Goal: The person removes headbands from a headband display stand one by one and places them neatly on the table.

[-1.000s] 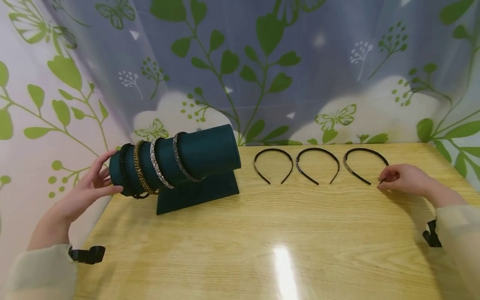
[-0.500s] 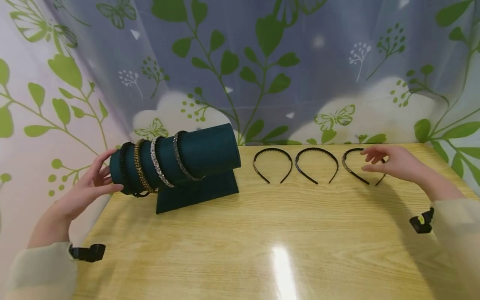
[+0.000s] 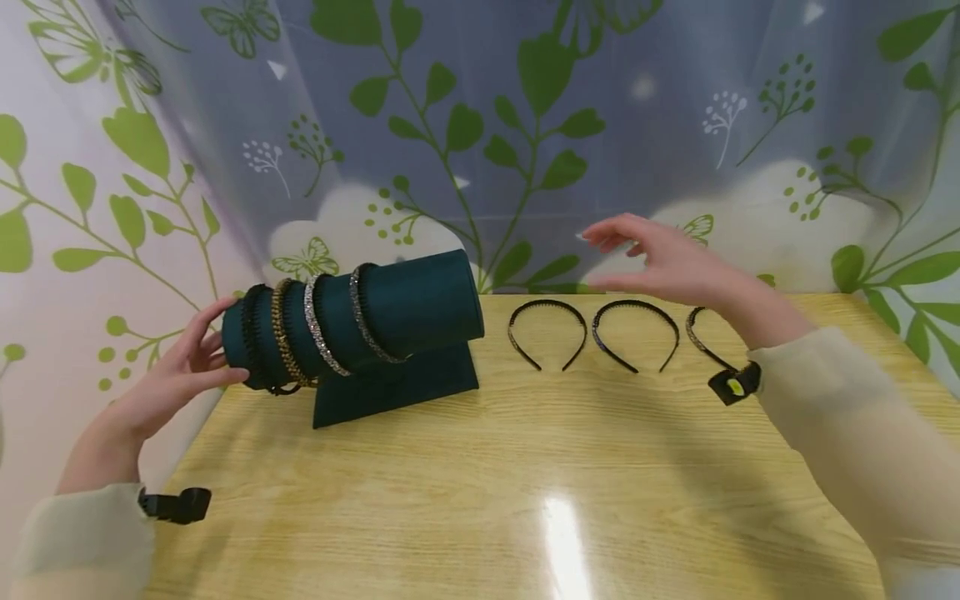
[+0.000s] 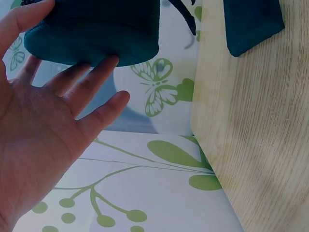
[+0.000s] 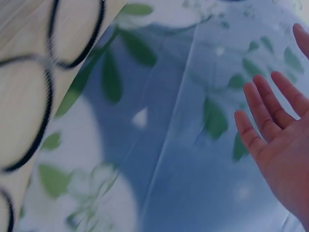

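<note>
My left hand (image 3: 168, 367) rests against the left end of a dark green velvet headband stand (image 3: 420, 304). Its fingers (image 4: 91, 89) are fairly straight and lie against the end face. Four bands circle the roll: a black braided headband (image 3: 250, 333), a gold one (image 3: 281, 333), a silver glittery one (image 3: 313, 325) and a dark sparkly one (image 3: 358, 312). My right hand (image 3: 667, 258) hangs in the air, fingers spread and holding nothing, beyond the back edge of the table in the head view. Below it, black toothed headbands (image 3: 636, 304) lie on the table.
Three headbands form a row along the back: the left one (image 3: 547, 302), the middle one, and the right one (image 3: 697, 337), partly hidden by my right forearm. A leaf-print curtain (image 3: 450, 167) stands behind the wooden table (image 3: 450, 500).
My right hand has let go of the rightmost headband, opened, and moved up and left over the row. The left hand stays at the stand's end.
</note>
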### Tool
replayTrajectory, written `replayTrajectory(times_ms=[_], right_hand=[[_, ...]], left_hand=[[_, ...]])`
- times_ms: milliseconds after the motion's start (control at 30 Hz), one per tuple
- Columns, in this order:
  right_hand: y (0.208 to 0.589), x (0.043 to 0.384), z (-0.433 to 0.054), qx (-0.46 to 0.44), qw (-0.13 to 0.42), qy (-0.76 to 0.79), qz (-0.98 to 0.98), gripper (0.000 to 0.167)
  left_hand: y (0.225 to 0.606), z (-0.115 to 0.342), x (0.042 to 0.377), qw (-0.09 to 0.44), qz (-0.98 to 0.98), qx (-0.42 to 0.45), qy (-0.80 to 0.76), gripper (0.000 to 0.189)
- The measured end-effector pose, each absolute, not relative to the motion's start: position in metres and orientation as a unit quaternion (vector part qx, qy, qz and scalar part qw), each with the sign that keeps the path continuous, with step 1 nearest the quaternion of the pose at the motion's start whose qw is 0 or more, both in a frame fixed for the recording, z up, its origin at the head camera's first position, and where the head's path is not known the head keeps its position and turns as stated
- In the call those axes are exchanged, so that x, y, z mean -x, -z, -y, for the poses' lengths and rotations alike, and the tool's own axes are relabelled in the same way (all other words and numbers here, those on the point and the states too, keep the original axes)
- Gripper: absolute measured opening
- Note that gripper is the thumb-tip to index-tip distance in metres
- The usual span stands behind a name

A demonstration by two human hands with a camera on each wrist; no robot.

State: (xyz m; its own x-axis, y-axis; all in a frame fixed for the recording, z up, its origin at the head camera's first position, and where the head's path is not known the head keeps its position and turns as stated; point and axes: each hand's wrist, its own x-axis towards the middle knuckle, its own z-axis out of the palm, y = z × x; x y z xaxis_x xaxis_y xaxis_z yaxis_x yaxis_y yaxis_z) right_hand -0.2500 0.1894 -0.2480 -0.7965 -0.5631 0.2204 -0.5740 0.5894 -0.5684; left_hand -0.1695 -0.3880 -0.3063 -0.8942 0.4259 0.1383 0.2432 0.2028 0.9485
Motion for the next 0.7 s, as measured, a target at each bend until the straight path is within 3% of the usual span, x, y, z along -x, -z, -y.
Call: replayTrajectory(times_ms=[700], right_hand=[[0.230,0.255,-0.025,-0.415,-0.034,-0.277,0.866,0.092]], left_hand=[[0.308,0.388,0.170,0.076,-0.766,-0.219,-0.599,0.086]])
